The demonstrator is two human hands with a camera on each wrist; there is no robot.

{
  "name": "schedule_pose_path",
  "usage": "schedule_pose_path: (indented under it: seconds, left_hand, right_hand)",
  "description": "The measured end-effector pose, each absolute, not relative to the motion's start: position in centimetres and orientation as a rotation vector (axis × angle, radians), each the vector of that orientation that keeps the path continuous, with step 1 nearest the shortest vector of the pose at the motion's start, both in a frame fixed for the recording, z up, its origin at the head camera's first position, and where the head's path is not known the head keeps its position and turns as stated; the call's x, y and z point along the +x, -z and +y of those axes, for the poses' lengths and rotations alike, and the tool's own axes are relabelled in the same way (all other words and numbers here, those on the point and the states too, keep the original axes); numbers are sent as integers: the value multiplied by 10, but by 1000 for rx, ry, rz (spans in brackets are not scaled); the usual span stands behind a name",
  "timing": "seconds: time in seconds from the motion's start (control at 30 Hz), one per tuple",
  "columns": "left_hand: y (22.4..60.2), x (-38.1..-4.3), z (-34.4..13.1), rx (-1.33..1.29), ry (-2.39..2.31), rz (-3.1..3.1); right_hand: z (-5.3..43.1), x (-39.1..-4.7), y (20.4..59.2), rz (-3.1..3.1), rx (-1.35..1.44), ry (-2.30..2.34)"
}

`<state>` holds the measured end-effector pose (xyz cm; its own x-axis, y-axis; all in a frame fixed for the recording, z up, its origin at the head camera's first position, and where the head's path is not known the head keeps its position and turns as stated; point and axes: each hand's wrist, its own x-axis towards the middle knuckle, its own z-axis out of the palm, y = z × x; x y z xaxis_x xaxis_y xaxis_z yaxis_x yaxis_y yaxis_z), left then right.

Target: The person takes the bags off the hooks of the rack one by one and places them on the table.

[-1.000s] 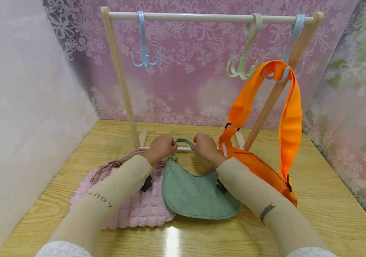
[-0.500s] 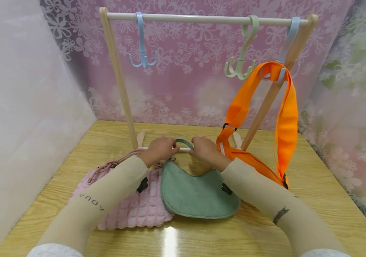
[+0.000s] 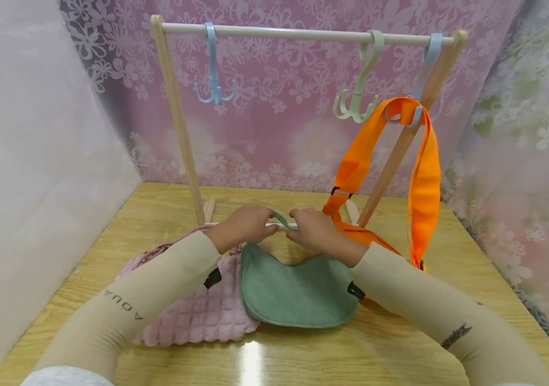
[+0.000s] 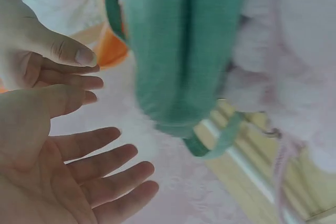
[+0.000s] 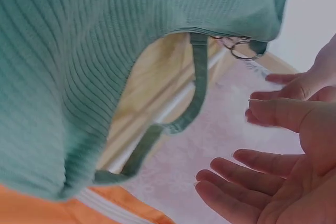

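Note:
A green corduroy shoulder bag (image 3: 298, 295) lies on the table in the head view, its short strap (image 3: 281, 219) arching up behind it. Both hands are above that strap. The left hand (image 3: 247, 224) has its fingers spread and slightly bent in the left wrist view, apart from the bag. Facing it, the right hand (image 3: 317, 230) also has loosely extended fingers, and the right wrist view shows a gap between them and the strap (image 5: 199, 77). Neither hand holds anything. A pink quilted bag (image 3: 202, 316) lies to the left, partly behind the left forearm.
Behind the bags stands a wooden rack with a white top rail (image 3: 284, 33). A blue hook (image 3: 215, 80) and a green hook (image 3: 358, 91) hang from it. An orange bag's strap (image 3: 424, 198) loops over another blue hook at right; its body rests on the table.
The fingers have let go of the green bag's strap and loosened. The right forearm has swung outward to the right, and the head view has shifted slightly. The bags stay in place.

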<state>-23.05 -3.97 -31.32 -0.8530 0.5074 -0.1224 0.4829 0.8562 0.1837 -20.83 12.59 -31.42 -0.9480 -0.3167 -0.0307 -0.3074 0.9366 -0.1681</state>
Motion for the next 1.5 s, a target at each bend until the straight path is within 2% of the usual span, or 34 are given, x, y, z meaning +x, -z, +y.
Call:
schedule_pose_path:
  seconds: [0.37, 0.67, 1.1, 1.5]
  left_hand:
    - [287, -211, -19, 925, -96, 2877]
    - [268, -210, -8, 1001, -87, 2906]
    - [253, -208, 10, 1099, -73, 2883]
    - [233, -200, 28, 1169, -226, 2896]
  right_hand:
    - [141, -184, 289, 3095, -556, 122]
    - [159, -164, 269, 3103, -546, 82]
    - [180, -132, 254, 3241, -763, -3]
    - [193, -108, 222, 3275, -570, -47]
